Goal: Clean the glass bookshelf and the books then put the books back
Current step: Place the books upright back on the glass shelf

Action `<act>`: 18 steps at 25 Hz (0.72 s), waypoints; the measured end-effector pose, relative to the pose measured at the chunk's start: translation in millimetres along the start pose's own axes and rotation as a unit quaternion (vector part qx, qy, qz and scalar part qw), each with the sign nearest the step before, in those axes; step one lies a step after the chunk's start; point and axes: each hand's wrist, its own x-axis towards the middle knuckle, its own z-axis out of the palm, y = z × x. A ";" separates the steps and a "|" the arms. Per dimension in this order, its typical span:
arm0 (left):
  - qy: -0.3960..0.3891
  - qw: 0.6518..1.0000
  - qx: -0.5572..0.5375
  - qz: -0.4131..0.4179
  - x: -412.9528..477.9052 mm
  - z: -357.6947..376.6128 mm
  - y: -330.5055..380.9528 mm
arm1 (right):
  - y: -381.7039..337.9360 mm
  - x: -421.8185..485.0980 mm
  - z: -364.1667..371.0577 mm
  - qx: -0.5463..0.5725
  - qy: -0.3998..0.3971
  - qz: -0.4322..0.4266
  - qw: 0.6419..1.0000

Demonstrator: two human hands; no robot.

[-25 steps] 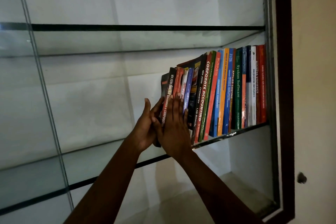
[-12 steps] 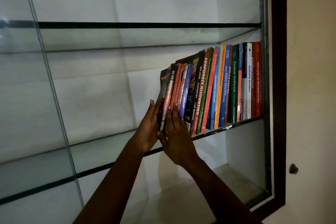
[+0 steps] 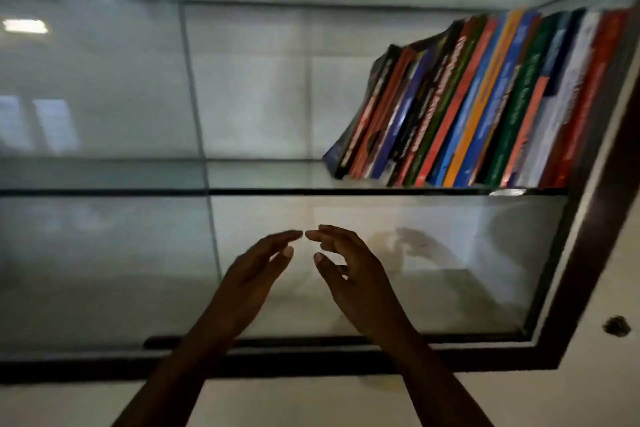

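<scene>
Left hand point(image 3: 254, 276) and right hand point(image 3: 351, 274) empty, fingers loose, tips almost meeting, below the glass shelf point(image 3: 277, 191). Books point(image 3: 485, 104) lean in a row at that shelf's right end, beside the frame point(image 3: 569, 288). Judgement: reshelving looks nearly finished; row wants straightening; cleaning cannot be confirmed.

Head view faces the glass bookshelf point(image 3: 346, 191) closely, tilted.

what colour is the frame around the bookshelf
The frame is dark brown, almost black in this light; the head view shows it best.
</scene>
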 end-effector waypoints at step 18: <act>0.551 0.660 0.020 -0.510 -656.6 -77.8 -36.1 | -116.7 -384.9 327.4 0.025 -0.751 -0.036 0.659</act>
